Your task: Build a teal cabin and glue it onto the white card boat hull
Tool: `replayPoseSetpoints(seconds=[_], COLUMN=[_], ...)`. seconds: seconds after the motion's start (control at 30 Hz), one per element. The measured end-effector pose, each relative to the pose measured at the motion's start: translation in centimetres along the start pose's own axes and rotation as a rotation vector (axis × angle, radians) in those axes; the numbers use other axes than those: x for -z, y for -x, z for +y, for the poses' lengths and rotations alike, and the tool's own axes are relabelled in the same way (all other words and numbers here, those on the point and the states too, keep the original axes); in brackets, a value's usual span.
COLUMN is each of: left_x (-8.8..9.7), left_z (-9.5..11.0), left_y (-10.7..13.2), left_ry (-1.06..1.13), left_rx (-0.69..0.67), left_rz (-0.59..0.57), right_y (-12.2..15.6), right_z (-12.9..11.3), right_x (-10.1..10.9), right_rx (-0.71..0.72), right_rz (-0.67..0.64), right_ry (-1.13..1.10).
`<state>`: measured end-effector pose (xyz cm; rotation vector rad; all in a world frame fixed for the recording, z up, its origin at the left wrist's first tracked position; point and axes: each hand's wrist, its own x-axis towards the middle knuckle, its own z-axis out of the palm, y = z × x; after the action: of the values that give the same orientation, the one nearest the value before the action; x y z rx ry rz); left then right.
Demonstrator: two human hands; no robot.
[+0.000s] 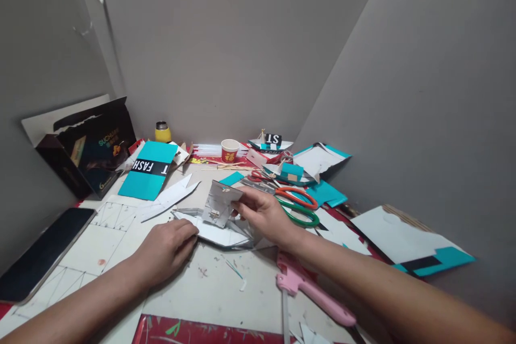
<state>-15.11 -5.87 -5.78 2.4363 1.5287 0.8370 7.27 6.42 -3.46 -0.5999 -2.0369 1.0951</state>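
Note:
A small boat shape of folded cardboard (217, 234), pale inside, lies on the table in front of me. Against its left end rests my left hand (173, 244), fingers curled and pressed on the rim. My right hand (266, 215) pinches a grey-white piece of cardboard (217, 207) by its right edge. That piece stands tilted over the boat's middle and has small tan bits stuck on its face. Whether its lower edge touches the boat I cannot tell. Just right of the boat, under my right forearm, lies a pink glue gun (318, 295).
Orange- and green-handled scissors (298, 207) lie right of the boat among teal card scraps. Behind stand a red paper cup (230, 151), a yellow bottle (162, 133) and finished-looking boats (272, 142). A phone (44, 252) and a black box (97, 145) are at left.

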Motion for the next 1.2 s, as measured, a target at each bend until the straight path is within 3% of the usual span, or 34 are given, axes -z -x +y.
replayPoseSetpoints(seconds=[0.13,0.23,0.33,0.57,0.87,1.2], left_x=[0.6,1.8,3.0,3.5,3.5,3.1], left_z=[0.3,1.0,1.6,1.5,1.3,0.8], left_y=[-0.4,-1.6,-3.2,-5.6,-5.9,-5.4], left_ry=[0.141,0.511,0.86,1.088,1.209,1.108], left_rx=[0.233,0.52,0.689,0.758,0.753,0.812], left_rz=[0.085,0.188,0.176,0.071,0.028,0.007], right_y=[-0.1,-0.1,-0.2,-0.4,-0.4,-0.4], right_z=[0.6,0.9,1.2,1.6,1.8,2.2], right_x=[0.1,0.1,0.2,0.4,0.5,0.0], right_rx=[0.099,0.197,0.289,0.468,0.617,0.416], right_rz=[-0.009,-0.039,-0.066,-0.117,-0.132,-0.154], right_ry=[0.111,0.188,0.247,0.368,0.496,0.534])
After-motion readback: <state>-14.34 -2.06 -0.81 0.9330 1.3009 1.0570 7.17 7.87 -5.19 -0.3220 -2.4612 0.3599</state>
